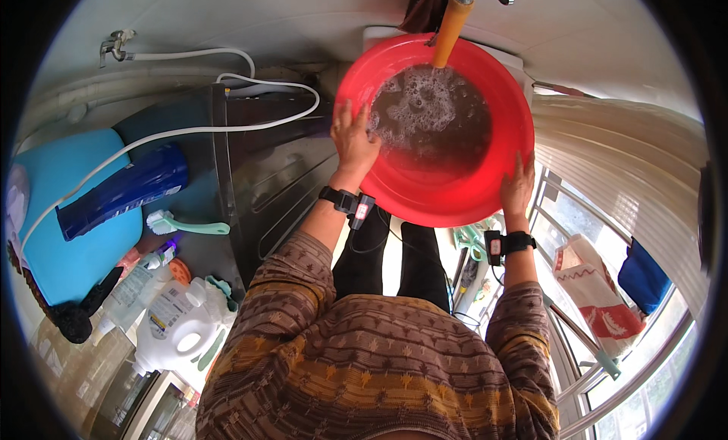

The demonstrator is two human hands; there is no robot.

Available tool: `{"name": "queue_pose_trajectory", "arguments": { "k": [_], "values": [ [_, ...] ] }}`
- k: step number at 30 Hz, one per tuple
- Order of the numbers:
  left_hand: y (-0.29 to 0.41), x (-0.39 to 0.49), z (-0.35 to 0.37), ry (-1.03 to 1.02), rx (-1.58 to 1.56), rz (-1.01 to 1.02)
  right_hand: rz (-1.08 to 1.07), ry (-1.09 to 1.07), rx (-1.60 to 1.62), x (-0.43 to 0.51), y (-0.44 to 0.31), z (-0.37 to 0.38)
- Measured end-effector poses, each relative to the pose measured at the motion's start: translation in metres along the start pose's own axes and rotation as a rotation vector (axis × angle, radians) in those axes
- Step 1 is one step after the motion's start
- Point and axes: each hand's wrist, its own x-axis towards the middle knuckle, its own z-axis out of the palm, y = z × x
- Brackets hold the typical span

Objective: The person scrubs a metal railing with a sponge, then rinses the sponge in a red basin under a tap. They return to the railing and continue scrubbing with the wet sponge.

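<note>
A round red plastic basin (449, 204) holds murky water (449, 138) with foam on its surface. Over its far part hangs an orange hose (452, 30) fitted to a metal tap, its lower end near the foam. My left hand (354, 138) lies on the basin's left rim, the fingers spread and pointing away from me. At the right side, my right hand (517, 187) rests against the outer rim; its far side is partly hidden. Both hands touch the basin, but I cannot tell how firmly they grip it. Each wrist wears a black strap with a small device.
Left of the basin, a white hose (227, 128) runs from a wall tap (116, 46) over a dark counter. A blue bottle (128, 189), a green-handled brush (193, 225) and a white plastic jug (173, 326) lie there. Cloths (603, 298) hang on rails at right.
</note>
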Motion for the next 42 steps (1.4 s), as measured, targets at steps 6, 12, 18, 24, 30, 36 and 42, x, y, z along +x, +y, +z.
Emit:
{"name": "queue_pose_trajectory", "arguments": {
  "k": [6,12,18,24,30,36,42],
  "values": [
    [-0.025,0.018,0.010,-0.046,-0.347,-0.387,0.052,0.123,-0.047,0.022,0.027,0.007],
    [-0.038,0.021,0.027,-0.021,-0.322,-0.454,0.378,-0.065,0.260,0.032,0.036,0.000],
    [-0.020,-0.009,0.034,-0.049,-0.487,-0.572,0.282,0.007,0.249,0.028,0.034,-0.052],
    [0.009,-0.043,0.074,0.030,-0.728,-0.586,0.276,-0.061,0.109,0.054,0.044,-0.122],
    [0.051,-0.070,0.084,-0.122,-1.087,-0.705,0.195,-0.124,0.017,0.074,0.049,-0.177],
    [0.095,-0.083,0.067,-0.237,-1.093,-0.831,0.181,-0.138,-0.045,0.080,0.056,-0.212],
    [0.106,-0.085,0.081,-0.239,-0.978,-0.739,0.180,-0.159,-0.179,0.092,0.071,-0.219]
  ]
}}
